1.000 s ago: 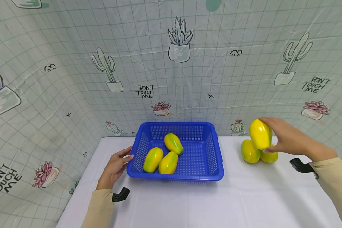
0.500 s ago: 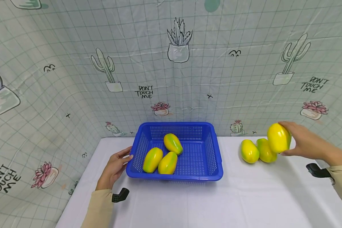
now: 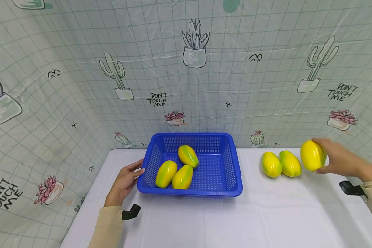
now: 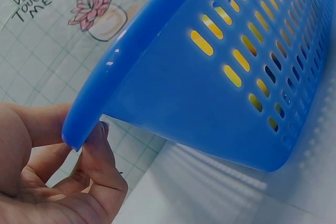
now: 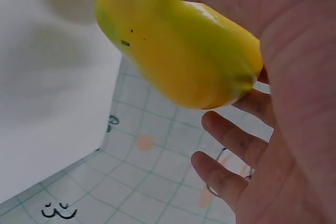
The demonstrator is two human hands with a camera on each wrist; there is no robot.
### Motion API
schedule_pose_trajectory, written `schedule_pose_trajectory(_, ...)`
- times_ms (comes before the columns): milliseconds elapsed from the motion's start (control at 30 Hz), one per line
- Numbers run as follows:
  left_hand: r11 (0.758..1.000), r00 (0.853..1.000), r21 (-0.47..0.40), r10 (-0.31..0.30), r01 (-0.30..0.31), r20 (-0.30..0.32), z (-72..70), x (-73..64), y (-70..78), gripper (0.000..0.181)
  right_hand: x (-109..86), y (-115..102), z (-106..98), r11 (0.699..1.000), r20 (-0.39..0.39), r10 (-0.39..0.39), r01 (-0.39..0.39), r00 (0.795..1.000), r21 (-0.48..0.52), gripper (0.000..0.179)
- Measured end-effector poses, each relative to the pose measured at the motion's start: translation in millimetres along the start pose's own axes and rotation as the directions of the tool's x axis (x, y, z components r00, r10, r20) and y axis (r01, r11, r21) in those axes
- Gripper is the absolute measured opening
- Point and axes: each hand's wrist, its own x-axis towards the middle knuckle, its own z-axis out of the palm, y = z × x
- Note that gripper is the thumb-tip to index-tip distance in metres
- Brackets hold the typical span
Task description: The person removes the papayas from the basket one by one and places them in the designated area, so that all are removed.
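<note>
My right hand [image 3: 342, 159] holds a yellow-green papaya [image 3: 312, 155] above the table's right side. In the right wrist view the thumb lies along this papaya [image 5: 178, 45], and two fingers extend apart from it. Just left of it, two more papayas lie side by side, a left one [image 3: 271, 164] and a right one [image 3: 290, 163]. My left hand [image 3: 126, 181] pinches the left rim of a blue plastic basket [image 3: 192, 193]; the left wrist view has the thumb and fingers on either side of that rim [image 4: 100, 90]. Three papayas [image 3: 182, 177] rest inside the basket, toward its left.
A white cloth covers the table [image 3: 210, 220]. Behind and to the left hangs a grid-patterned curtain [image 3: 217, 82] printed with cacti, meeting the table's back edge close behind the basket. Each wrist carries a black camera mount [image 3: 131, 212].
My right hand has carried its papaya rightward and lower, away from over the two papayas on the table, uncovering the right one. The left hand and basket stay put.
</note>
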Motion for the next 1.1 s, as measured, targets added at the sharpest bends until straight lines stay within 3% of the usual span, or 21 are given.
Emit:
schedule_pose_trajectory(467,1.0,1.0,-0.016,-0.007,0.007,0.001,-0.9,2.6,-0.1,0.055,-2.4,19.9,18.5,0.994,0.172,0.081,-0.093,0.982,0.063,0.111)
schedule_pose_trajectory(1100,1.0,1.0,-0.017,-0.011,0.011,-0.005,-0.6,2.2,0.5,0.055,-1.2,26.0,31.2,0.991,0.232,0.072,-0.095,0.97,0.09,0.108)
